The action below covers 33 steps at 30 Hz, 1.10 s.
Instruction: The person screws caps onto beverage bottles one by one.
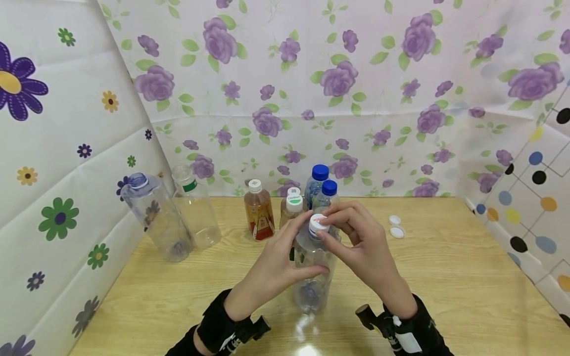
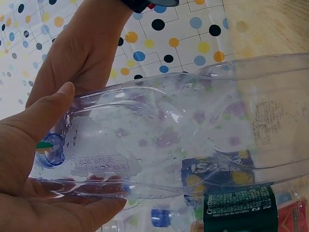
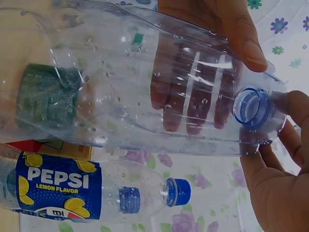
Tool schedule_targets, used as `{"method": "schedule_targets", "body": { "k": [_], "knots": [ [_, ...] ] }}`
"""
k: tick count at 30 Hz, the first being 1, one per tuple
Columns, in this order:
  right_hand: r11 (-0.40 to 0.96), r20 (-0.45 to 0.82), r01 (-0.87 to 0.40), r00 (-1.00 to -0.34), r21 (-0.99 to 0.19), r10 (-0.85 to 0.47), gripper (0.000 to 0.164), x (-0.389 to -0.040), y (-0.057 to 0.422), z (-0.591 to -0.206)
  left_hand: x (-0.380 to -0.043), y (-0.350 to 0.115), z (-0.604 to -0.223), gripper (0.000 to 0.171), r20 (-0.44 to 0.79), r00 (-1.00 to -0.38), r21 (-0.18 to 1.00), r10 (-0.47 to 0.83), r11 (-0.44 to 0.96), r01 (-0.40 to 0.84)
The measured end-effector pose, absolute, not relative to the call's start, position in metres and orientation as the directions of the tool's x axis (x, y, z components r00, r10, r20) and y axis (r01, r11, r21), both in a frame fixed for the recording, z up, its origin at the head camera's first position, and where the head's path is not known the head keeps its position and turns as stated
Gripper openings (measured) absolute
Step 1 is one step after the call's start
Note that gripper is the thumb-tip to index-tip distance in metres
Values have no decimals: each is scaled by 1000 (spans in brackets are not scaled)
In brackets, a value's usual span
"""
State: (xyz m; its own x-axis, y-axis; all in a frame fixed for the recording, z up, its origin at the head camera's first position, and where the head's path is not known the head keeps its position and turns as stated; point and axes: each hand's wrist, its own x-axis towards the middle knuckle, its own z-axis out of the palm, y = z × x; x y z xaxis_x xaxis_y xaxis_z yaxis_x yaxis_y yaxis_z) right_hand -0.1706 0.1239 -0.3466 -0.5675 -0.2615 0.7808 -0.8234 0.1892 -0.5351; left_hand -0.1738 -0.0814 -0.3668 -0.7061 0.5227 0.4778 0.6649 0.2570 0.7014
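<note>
A large clear plastic bottle (image 1: 311, 287) stands on the table between my hands, with a white cap (image 1: 318, 225) over its mouth. My left hand (image 1: 285, 252) grips the bottle round its shoulder, thumb on the near side. In the right wrist view, the fingers of that left hand (image 3: 212, 29) show through the clear plastic. My right hand (image 1: 360, 242) pinches the cap between thumb and fingers. From the left wrist view, the right hand (image 2: 77, 58) lies beyond the bottle's neck, partly hidden by the left thumb.
Behind stand blue-capped bottles (image 1: 328, 190), one labelled Pepsi (image 3: 59, 186), a white-and-green-capped bottle (image 1: 294, 202) and an amber drink bottle (image 1: 260, 215). Two uncapped clear bottles (image 1: 156, 212) (image 1: 196, 212) are at the left. Small white caps (image 1: 397, 232) lie at the right on the wooden table (image 1: 445, 277).
</note>
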Motion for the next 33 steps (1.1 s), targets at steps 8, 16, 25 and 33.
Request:
{"method": "schedule_targets", "body": {
  "k": [8,16,25,33],
  "knots": [
    [274,780,-881,-470,-385,-413,24,-177,133,-326,-177,-84,-365,100,486,-710,701,510,258,665],
    [330,668,-912,-404,-244,-624,27,-184,147,-289,-175,-84,-363,99,491,-707,690,509,268,672],
    [253,397,-957,-290,-144,-871,35,-196,152,-267,-174,-84,-366,97,483,-691,700,537,237,674],
    [242,336,-960,-277,-144,-900,36,-201,149,-264,-174,-82,-367,99,491,-688,689,535,245,682]
  ]
}}
